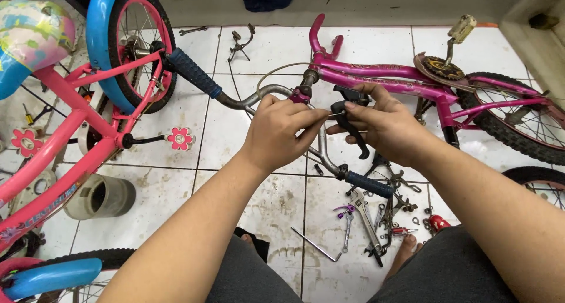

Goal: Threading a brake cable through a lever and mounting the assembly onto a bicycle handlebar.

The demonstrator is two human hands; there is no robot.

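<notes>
In the head camera's view, the person's left hand [281, 132] and right hand [382, 126] met over a grey curved metal handlebar [265, 94] belonging to a magenta child's bicycle frame [376, 73] that lay on its side on the white tiled floor [365, 47]. The right hand was closed around a black plastic brake lever [348, 126], holding it just beside the bar rather than seated on it. The left hand's thumb and forefinger were pinched together on a small part at the lever's clamp end; what that part was could not be made out.

By the look of it, the lever was not yet mounted: it stood off the bar, and its clamp looked loose. The blue rubber grips, one at the upper end [194, 73] and one at the lower end [368, 184], were already on the bar, and a thin grey brake cable [276, 67] looped from the stem. Fixing the lever and tightening it appeared to remain.

A scatter of steel spanners and small tools [368, 215] lay on the tiles below the hands, with a bent hex key [315, 244] near them. A second, pink-and-blue child's bicycle [88, 120] stood at the left, a grey plastic cup [100, 196] beside it.
</notes>
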